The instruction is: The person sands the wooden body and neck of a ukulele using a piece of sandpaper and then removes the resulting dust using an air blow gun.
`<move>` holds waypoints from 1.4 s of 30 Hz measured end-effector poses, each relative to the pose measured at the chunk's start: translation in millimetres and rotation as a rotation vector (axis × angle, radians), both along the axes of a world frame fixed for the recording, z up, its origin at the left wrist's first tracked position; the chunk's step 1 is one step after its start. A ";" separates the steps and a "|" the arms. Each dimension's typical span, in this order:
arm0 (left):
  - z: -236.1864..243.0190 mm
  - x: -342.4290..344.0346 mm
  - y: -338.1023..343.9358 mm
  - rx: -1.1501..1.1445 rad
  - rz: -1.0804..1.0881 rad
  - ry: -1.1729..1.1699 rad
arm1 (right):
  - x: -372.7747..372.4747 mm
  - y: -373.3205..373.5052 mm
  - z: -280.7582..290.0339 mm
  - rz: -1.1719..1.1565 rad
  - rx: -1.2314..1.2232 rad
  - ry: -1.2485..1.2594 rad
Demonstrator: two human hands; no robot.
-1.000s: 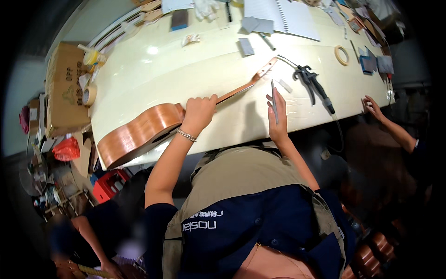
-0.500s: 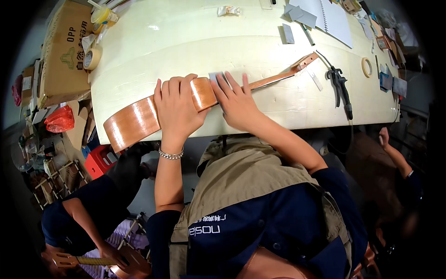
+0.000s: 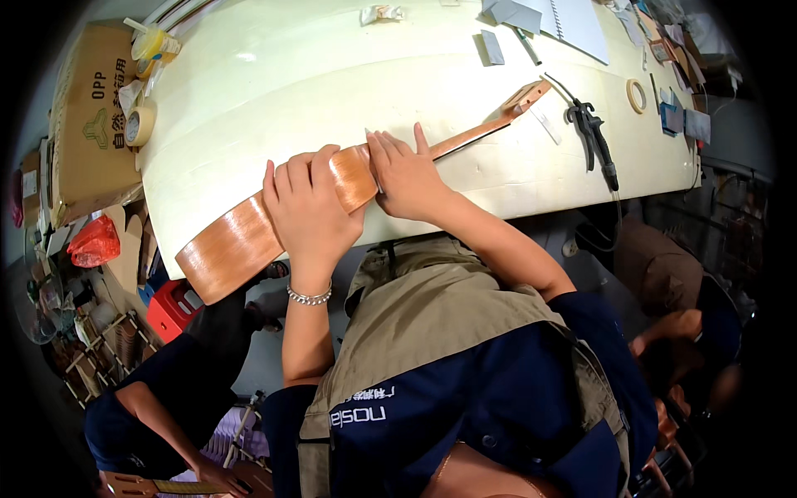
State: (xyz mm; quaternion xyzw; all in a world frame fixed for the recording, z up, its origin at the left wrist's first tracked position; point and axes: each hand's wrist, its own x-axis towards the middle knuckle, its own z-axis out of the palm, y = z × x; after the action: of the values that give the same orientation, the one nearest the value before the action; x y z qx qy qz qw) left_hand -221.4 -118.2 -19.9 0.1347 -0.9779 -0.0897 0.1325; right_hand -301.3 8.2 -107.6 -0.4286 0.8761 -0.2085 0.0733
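A small unfinished guitar (image 3: 237, 249) of glossy brown wood rests on its side on the table, its neck (image 3: 473, 134) slanting away to the far right. My left hand (image 3: 307, 203) lies over the upward-facing side of the body, fingers spread and wrapped across it, holding it. At the end of the body, where the neck begins, my right hand (image 3: 405, 176) curls with its fingers pressed together and the little finger raised. The grey sandpaper piece seen under these fingers earlier is now almost wholly hidden by the hand.
The pale table (image 3: 274, 91) carries a black air blow gun (image 3: 594, 141), a tape ring (image 3: 636, 95), grey sheets (image 3: 491, 47) and a notebook (image 3: 577, 31). A cardboard box (image 3: 91, 124) stands at left. Co-workers sit at lower left (image 3: 158, 415) and right (image 3: 714, 319).
The whole view has shifted slightly, moving the table leftward. My right hand has turned and closed around the body's end, covering the grey piece. The right-hand co-worker's raised arm has dropped.
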 end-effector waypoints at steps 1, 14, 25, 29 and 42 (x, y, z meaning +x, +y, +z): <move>0.8 -1.4 0.1 0.004 0.011 -0.008 | -4.6 8.6 -0.5 0.047 0.018 0.036; 8.7 -14.2 5.5 -0.037 0.065 -0.132 | 16.9 36.3 1.6 -0.013 -0.207 -0.021; 10.9 -18.1 10.9 -0.053 0.030 -0.128 | -27.7 107.0 -7.1 0.003 -0.164 -0.003; 13.2 -19.9 13.3 -0.048 0.026 -0.112 | -113.0 203.9 -29.0 -0.455 -0.028 0.118; 11.1 -20.0 9.8 -0.031 -0.009 -0.129 | -141.0 198.0 -40.2 -0.143 0.022 0.272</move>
State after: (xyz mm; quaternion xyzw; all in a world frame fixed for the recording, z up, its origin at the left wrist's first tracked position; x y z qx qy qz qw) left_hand -241.4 -108.3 -8.9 0.1339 -0.9862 -0.0661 0.0711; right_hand -442.3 206.2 -147.8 -0.3886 0.9084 -0.1437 -0.0562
